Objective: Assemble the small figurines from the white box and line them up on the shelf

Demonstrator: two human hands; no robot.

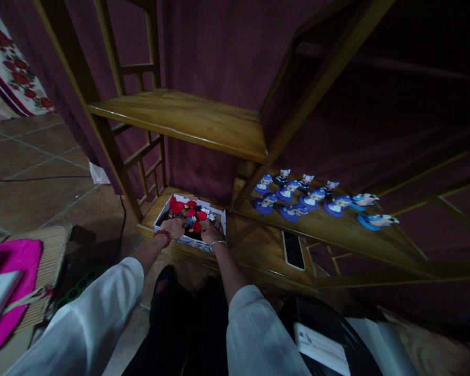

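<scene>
A shallow white box (222, 225) sits on the low wooden shelf and is filled with small figurines (191, 212), several of them with red tops and a few white and blue. My left hand (174, 228), with a red bead bracelet, reaches over the box's near left side, fingertips among the figurines. Over its near right part is my right hand (211, 233), wearing a pale bangle, its fingers pointing down at the figurines. Dim light and the figurines hide whether either hand grips one.
Several blue-based figurines (312, 198) and a few dark ones (306, 181) stand on the raised shelf to the right. Below lies a phone (293, 249) with a dark screen. An upper wooden shelf (188, 117) overhangs the box. A black round stool (325, 318) holds a white object.
</scene>
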